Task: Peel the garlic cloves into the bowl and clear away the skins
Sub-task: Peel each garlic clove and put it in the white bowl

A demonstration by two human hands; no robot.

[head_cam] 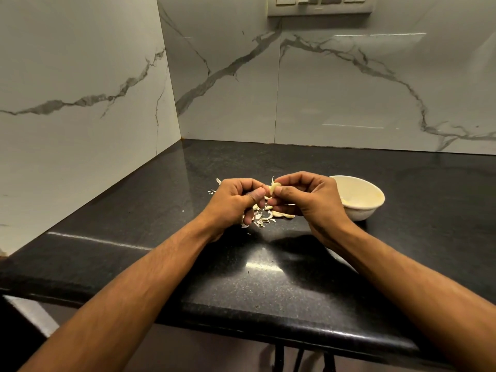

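Spreading wide across the lower view: a black speckled stone desk [268, 285], glossy and catching overhead light, backed by white marble-look wall tiles [349, 89] with grey veins and a socket panel [319, 4] up top. Sitting on the desk toward the right: a white bowl [361, 208], something pale yellow showing inside, probably peeled cloves. Working above the desk just left of the bowl: right hand [308, 197] pinching a garlic clove [273, 189] by its body, fingers curled; left hand [236, 200] curled too, thumb and fingertips closing on the clove's near end. Lying beneath both hands: a scatter of papery skins [261, 219] and a few pale pieces, cloves or skin unclear. Likely handling light, firm and slightly slick once bare; gripping the body while tugging skin from the tip seeming best. Skins looking featherweight, prone to drifting.
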